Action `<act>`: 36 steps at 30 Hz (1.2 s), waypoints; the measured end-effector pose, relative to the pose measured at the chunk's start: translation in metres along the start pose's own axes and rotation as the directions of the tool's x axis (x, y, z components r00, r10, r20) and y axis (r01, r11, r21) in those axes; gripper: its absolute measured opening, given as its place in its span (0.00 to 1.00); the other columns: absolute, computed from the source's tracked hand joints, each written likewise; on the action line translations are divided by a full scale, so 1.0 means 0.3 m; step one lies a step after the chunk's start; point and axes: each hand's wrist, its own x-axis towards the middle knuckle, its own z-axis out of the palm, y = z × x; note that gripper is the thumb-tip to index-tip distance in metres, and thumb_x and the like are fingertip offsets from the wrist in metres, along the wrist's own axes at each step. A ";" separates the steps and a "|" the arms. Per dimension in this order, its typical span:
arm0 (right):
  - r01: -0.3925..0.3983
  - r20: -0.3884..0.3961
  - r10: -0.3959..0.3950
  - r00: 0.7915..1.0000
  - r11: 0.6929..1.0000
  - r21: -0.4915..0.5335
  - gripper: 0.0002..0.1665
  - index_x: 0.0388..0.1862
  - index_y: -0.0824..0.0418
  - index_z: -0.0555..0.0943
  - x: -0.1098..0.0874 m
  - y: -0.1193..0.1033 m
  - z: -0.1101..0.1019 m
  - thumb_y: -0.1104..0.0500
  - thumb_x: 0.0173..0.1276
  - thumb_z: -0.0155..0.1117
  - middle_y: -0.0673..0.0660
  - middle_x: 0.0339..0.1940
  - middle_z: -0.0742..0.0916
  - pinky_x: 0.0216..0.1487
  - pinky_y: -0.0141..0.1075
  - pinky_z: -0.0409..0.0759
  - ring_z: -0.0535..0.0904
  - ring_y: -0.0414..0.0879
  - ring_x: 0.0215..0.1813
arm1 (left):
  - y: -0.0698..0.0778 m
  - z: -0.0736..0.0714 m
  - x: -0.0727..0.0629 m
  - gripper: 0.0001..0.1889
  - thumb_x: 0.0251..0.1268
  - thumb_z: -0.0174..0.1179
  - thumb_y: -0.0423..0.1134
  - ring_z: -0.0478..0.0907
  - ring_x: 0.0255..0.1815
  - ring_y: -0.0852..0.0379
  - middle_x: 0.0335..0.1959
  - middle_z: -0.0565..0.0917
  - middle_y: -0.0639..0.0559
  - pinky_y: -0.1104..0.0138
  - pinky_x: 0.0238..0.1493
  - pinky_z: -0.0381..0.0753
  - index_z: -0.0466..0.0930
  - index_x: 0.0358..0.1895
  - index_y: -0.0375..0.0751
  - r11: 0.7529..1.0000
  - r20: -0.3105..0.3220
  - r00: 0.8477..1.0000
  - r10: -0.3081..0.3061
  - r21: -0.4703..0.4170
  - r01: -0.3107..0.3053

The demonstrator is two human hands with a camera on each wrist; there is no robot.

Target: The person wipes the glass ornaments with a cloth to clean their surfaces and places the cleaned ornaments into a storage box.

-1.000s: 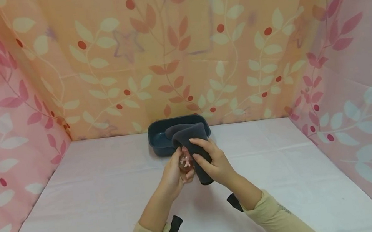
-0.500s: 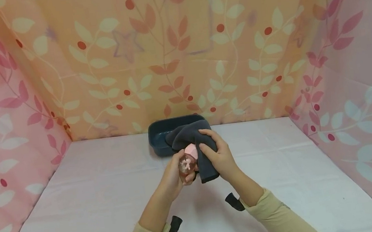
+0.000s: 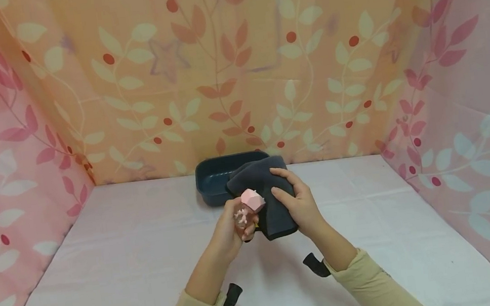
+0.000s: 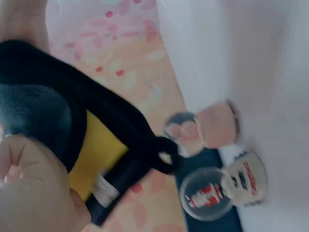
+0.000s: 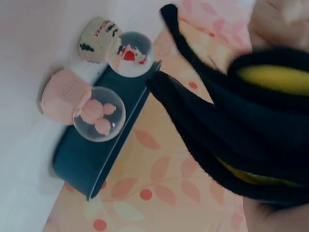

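My left hand (image 3: pixel 226 229) grips a snow globe with a faceted pink base (image 3: pixel 252 200). Its clear ball, with a small pale figure inside, points down towards me. On the right, my right hand (image 3: pixel 303 207) holds a dark grey plush cloth (image 3: pixel 281 217) between thumb and fingers, beside the globe. Both wrist views show the cloth's black edging, a loop and a yellow inner face (image 4: pixel 99 150). Two more snow globes stand upright before the bin, hidden in the head view: one with a pink base (image 5: pixel 65 96), one with a white Christmas base (image 5: pixel 99 39).
A dark blue rectangular bin (image 3: pixel 214 196) stands at the back of the white-covered table (image 3: pixel 137 248), close to the orange leaf-patterned backdrop (image 3: pixel 139 110). Pink patterned cloth walls (image 3: pixel 6 192) flank both sides. Black straps (image 3: pixel 231 297) hang by the cuffs.
My right hand and the cloth have moved right, away from the left hand's globe. The globe has turned in my left hand, so its pink base, covered before, now shows.
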 end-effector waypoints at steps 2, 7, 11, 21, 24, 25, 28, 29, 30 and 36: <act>-0.005 -0.004 0.005 1.000 1.000 0.022 0.26 0.67 0.67 0.68 -0.004 -0.008 -0.008 0.71 0.70 0.52 0.65 0.62 0.73 0.40 0.35 0.81 0.81 0.45 0.46 | -0.001 -0.010 0.001 0.19 0.74 0.36 0.46 0.62 0.11 0.63 0.20 0.76 0.51 0.74 0.16 0.62 0.74 0.32 0.41 1.000 -0.037 0.999 0.005 -0.001 -0.005; 0.004 -0.028 -0.004 1.000 1.000 -0.001 0.26 0.67 0.66 0.69 -0.008 -0.022 -0.017 0.72 0.69 0.52 0.64 0.63 0.73 0.41 0.37 0.82 0.81 0.48 0.48 | 0.000 -0.026 0.002 0.18 0.75 0.37 0.46 0.63 0.13 0.62 0.22 0.76 0.50 0.75 0.16 0.62 0.73 0.37 0.40 1.000 -0.045 0.999 0.022 0.014 -0.021; 0.110 -0.080 -0.127 0.989 0.976 -0.190 0.26 0.65 0.62 0.73 -0.007 -0.015 -0.010 0.72 0.69 0.55 0.62 0.63 0.76 0.42 0.34 0.81 0.80 0.52 0.51 | 0.001 -0.027 -0.004 0.19 0.77 0.37 0.48 0.62 0.14 0.62 0.24 0.78 0.49 0.75 0.16 0.60 0.73 0.35 0.40 0.999 -0.098 0.995 0.036 0.032 -0.033; 0.550 0.124 -0.581 0.804 0.650 -0.524 0.24 0.57 0.63 0.79 -0.030 0.047 0.064 0.75 0.63 0.60 0.62 0.51 0.84 0.39 0.41 0.78 0.78 0.53 0.44 | -0.005 0.026 -0.012 0.23 0.78 0.39 0.56 0.63 0.18 0.63 0.26 0.72 0.52 0.76 0.19 0.61 0.69 0.36 0.38 0.999 -0.140 0.990 -0.016 -0.038 0.011; 0.604 0.220 -0.601 0.768 0.565 -0.562 0.23 0.57 0.60 0.79 -0.035 0.067 0.085 0.72 0.63 0.62 0.61 0.50 0.84 0.43 0.47 0.79 0.76 0.55 0.51 | -0.011 0.030 -0.015 0.20 0.77 0.41 0.53 0.63 0.19 0.63 0.27 0.74 0.52 0.75 0.20 0.61 0.73 0.35 0.41 0.999 -0.116 0.993 -0.006 -0.038 0.002; 0.615 0.245 -0.606 0.757 0.534 -0.580 0.23 0.57 0.58 0.79 -0.033 0.073 0.088 0.71 0.63 0.62 0.61 0.50 0.84 0.44 0.50 0.79 0.76 0.56 0.55 | -0.013 0.030 -0.017 0.19 0.77 0.42 0.52 0.64 0.19 0.63 0.28 0.74 0.52 0.74 0.21 0.61 0.74 0.34 0.42 0.999 -0.110 0.994 0.000 -0.034 -0.003; 0.636 0.287 -0.630 0.722 0.439 -0.635 0.24 0.57 0.55 0.78 -0.027 0.082 0.092 0.68 0.62 0.63 0.60 0.50 0.85 0.43 0.54 0.80 0.74 0.58 0.60 | -0.019 0.033 -0.019 0.16 0.76 0.44 0.47 0.63 0.19 0.62 0.27 0.75 0.53 0.74 0.21 0.60 0.76 0.32 0.44 0.999 -0.107 0.994 0.008 -0.032 -0.012; 0.637 0.290 -0.639 0.712 0.416 -0.648 0.24 0.57 0.55 0.77 -0.026 0.085 0.092 0.67 0.62 0.63 0.60 0.50 0.85 0.42 0.54 0.80 0.74 0.58 0.59 | -0.021 0.034 -0.019 0.16 0.76 0.44 0.45 0.63 0.19 0.62 0.27 0.75 0.52 0.74 0.21 0.60 0.76 0.32 0.44 1.000 -0.101 0.995 0.012 -0.026 -0.015; 0.637 0.287 -0.649 0.705 0.402 -0.658 0.24 0.57 0.55 0.77 -0.025 0.087 0.092 0.67 0.62 0.63 0.61 0.49 0.85 0.41 0.54 0.80 0.75 0.59 0.59 | -0.023 0.035 -0.018 0.16 0.76 0.44 0.45 0.63 0.19 0.62 0.27 0.75 0.53 0.74 0.21 0.60 0.76 0.32 0.44 1.000 -0.096 0.995 0.016 -0.020 -0.018; 0.573 0.153 -0.634 0.758 0.535 -0.621 0.20 0.55 0.59 0.79 -0.022 0.092 0.085 0.70 0.65 0.58 0.64 0.45 0.84 0.37 0.48 0.79 0.78 0.56 0.46 | -0.028 0.032 -0.013 0.19 0.76 0.39 0.44 0.62 0.13 0.63 0.23 0.76 0.52 0.72 0.19 0.59 0.74 0.29 0.42 0.999 -0.018 0.999 0.030 0.019 -0.030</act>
